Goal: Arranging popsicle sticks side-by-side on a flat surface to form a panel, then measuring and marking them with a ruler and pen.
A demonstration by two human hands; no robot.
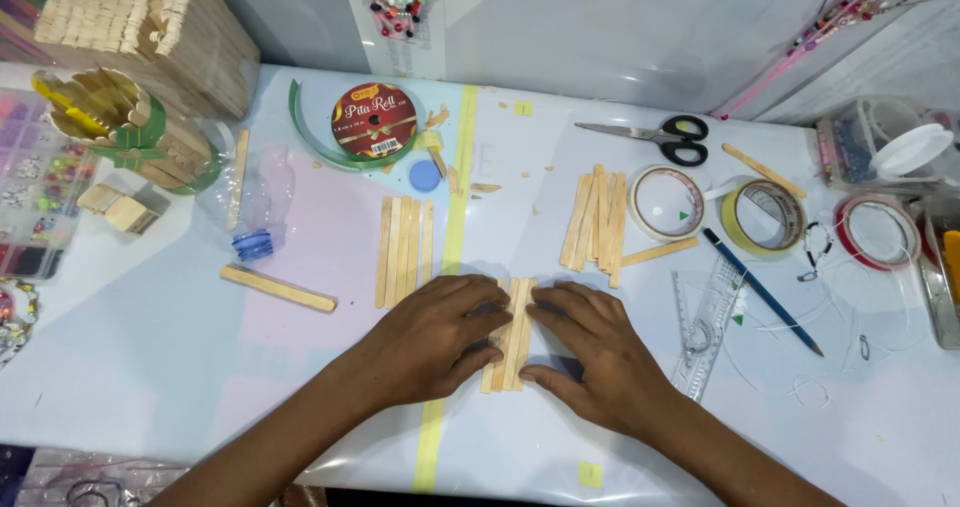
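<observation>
Stick row (510, 332) on surface (150, 357), just right of yellow tape strip (450, 237); its middle hidden under fingers. Left hand (435, 337), right hand (590, 352): fingers spread flat, pressing sticks from both sides, gripping nothing.

near edge: bare table (180, 367) left of the left hand (435, 339), room to pass
behind hands: stick rows (403, 249) and (597, 222), with a narrow gap between
right side: ruler (705, 327), pencil (760, 289), tape rolls (665, 203) (pretty crowded)
far left: bottle (250, 212) blocks
</observation>
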